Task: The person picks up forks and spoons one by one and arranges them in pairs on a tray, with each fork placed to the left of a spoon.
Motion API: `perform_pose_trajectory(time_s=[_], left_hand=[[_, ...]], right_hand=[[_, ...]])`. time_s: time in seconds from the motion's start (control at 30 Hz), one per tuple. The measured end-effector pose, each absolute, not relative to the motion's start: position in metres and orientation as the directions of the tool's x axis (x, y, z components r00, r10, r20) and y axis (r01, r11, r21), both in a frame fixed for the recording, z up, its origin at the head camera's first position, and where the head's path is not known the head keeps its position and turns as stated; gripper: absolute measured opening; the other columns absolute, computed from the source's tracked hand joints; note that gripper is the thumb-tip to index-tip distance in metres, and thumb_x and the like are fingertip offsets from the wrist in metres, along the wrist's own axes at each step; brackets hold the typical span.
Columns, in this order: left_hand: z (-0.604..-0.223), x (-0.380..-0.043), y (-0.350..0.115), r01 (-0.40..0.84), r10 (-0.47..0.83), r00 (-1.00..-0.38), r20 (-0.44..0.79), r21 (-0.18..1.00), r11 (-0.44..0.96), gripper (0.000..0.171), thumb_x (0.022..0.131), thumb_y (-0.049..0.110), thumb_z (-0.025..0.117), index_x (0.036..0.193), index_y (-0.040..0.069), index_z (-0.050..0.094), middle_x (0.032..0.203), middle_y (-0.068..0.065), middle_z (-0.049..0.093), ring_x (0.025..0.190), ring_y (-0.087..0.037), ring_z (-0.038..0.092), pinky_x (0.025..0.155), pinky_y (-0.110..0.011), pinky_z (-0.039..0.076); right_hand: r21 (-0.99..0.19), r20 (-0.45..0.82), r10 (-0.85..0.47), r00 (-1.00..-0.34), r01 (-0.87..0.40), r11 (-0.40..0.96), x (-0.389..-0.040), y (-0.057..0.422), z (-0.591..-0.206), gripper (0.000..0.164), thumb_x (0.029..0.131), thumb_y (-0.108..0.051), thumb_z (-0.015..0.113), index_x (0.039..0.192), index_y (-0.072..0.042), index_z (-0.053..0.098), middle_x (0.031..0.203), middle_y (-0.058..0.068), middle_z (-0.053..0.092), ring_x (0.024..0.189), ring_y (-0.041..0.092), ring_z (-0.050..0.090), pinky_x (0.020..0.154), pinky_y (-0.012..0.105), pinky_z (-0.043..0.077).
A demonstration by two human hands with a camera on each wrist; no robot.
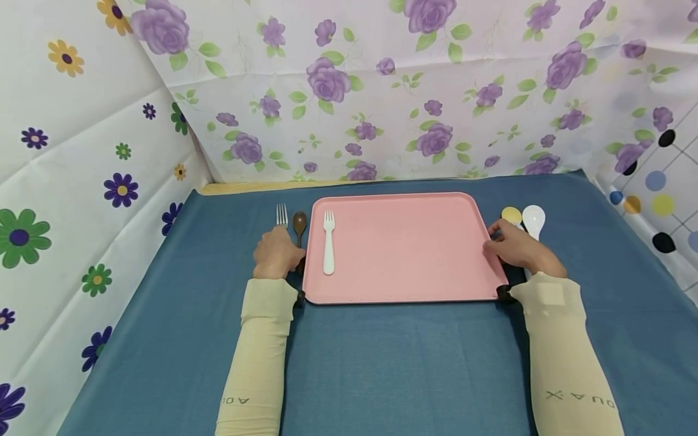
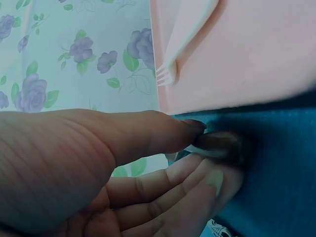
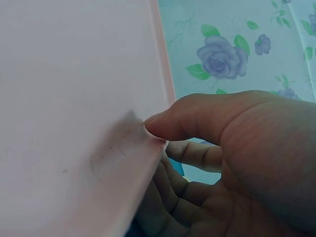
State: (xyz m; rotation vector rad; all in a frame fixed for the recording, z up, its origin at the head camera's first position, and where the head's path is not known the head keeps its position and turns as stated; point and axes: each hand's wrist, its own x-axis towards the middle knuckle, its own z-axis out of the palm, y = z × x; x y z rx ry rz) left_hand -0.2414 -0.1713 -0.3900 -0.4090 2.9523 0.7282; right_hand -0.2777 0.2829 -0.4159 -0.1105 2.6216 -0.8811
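In the head view a pink tray (image 1: 403, 248) lies on the blue cloth, with a white fork (image 1: 329, 242) near its left side. My left hand (image 1: 277, 253) is just left of the tray, pinching the handle of a brown spoon (image 1: 299, 223) between thumb and fingers. A metal fork (image 1: 281, 214) sticks out beyond that hand, its lower part hidden. My right hand (image 1: 515, 245) grips the tray's right edge; in the right wrist view the thumb (image 3: 182, 118) is over the rim and the fingers (image 3: 173, 192) are curled below it.
Past the right hand lie a white spoon (image 1: 534, 219) and a yellow round-ended utensil (image 1: 511, 214), both partly covered by the hand. A blue cloth (image 1: 392, 363) covers the table. Flowered sheets (image 1: 371, 91) hang behind and at the left.
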Motion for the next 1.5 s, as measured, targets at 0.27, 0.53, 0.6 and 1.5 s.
perform_pose_trajectory(time_s=[0.27,0.53,0.6,1.5], left_hand=[[-0.387,-0.242,-0.17,-0.269,-0.245,-0.963,-0.113,0.454,0.85,0.024,0.085,0.017,0.066,0.098,-0.003,0.064,0.065,-0.014,0.062,0.055,-0.026,0.058,0.043,-0.034,0.041],[-0.383,-0.239,-0.167,-0.249,-0.234,-0.968,-0.096,0.512,0.822,0.022,0.086,0.016,0.066,0.073,-0.001,0.065,0.058,-0.013,0.06,0.049,-0.023,0.058,0.038,-0.03,0.041],[-0.382,-0.239,-0.166,-0.251,-0.237,-0.967,-0.094,0.524,0.814,0.021,0.086,0.015,0.065,0.072,-0.002,0.065,0.058,-0.014,0.061,0.048,-0.023,0.058,0.038,-0.031,0.041],[-0.381,-0.24,-0.14,-0.068,-0.095,-0.995,0.022,0.548,0.834,0.041,0.088,0.015,0.064,0.049,0.007,0.054,0.042,-0.006,0.049,0.038,-0.02,0.052,0.048,-0.032,0.042]], right_hand=[[-0.583,-0.326,-0.182,-0.928,0.045,0.811,-0.279,0.282,-0.418,0.041,0.097,-0.021,0.048,0.125,0.006,0.036,0.114,0.026,0.052,0.097,0.032,0.055,0.082,0.048,0.048],[-0.581,-0.323,-0.18,-0.929,0.045,0.813,-0.278,0.281,-0.417,0.04,0.097,-0.021,0.048,0.125,0.005,0.036,0.114,0.026,0.052,0.098,0.033,0.055,0.083,0.049,0.048],[-0.582,-0.325,-0.179,-0.929,0.047,0.812,-0.279,0.282,-0.417,0.04,0.097,-0.022,0.048,0.125,0.005,0.036,0.114,0.026,0.052,0.098,0.032,0.055,0.083,0.049,0.048],[-0.59,-0.324,-0.177,-0.929,0.052,0.806,-0.277,0.281,-0.417,0.042,0.097,-0.023,0.049,0.126,0.005,0.036,0.115,0.027,0.051,0.098,0.033,0.054,0.085,0.051,0.047]])
